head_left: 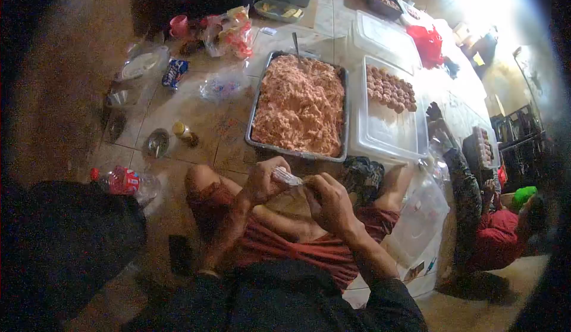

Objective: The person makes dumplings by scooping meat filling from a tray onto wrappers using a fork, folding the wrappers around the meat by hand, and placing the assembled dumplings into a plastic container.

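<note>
A small white packet (pixel 287 176), its print too blurred to read, sticks out of my left hand (pixel 263 181), whose fingers are closed round it. My right hand (pixel 328 200) pinches the packet's other end, where a thin clear piece seems to show. Both hands are above my crossed legs. Just beyond them is a large dark tray (pixel 296 152) heaped with pink minced meat (pixel 297 106), and a spoon handle (pixel 295 43) stands up from the meat at the far side.
Right of the tray, a clear plastic container (pixel 389 133) holds rows of meatballs (pixel 389 88). A plastic bottle (pixel 128 181), a small jar (pixel 184 133) and a metal bowl (pixel 157 144) are at left. Another person (pixel 496 237) sits at far right.
</note>
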Action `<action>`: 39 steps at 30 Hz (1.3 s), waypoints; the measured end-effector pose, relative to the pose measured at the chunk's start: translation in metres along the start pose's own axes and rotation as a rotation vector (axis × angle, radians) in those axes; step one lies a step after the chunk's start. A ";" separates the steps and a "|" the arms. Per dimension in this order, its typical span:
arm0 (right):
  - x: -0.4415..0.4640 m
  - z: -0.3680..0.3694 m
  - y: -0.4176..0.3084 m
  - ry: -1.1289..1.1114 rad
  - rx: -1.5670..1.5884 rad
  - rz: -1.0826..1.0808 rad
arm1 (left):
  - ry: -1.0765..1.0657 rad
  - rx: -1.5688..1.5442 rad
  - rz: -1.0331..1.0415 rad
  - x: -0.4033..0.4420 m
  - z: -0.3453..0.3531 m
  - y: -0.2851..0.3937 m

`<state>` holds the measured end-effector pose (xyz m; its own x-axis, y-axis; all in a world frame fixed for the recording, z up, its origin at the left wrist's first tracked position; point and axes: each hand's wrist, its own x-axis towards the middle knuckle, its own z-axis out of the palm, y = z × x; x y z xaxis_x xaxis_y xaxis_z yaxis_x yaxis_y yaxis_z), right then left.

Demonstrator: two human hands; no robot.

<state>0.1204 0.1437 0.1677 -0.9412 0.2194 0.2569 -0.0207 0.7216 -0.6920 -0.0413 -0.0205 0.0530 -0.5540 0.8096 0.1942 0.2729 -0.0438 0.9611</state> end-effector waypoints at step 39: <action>0.115 -0.185 0.319 0.482 -0.498 0.480 | 0.170 -0.255 -0.413 -0.041 0.011 -0.081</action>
<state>0.0681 0.5200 0.1014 -0.5605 0.7512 0.3486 0.6028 0.6587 -0.4504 -0.0315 -0.0438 -0.0352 -0.7010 0.6838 -0.2027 -0.1846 0.1005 0.9777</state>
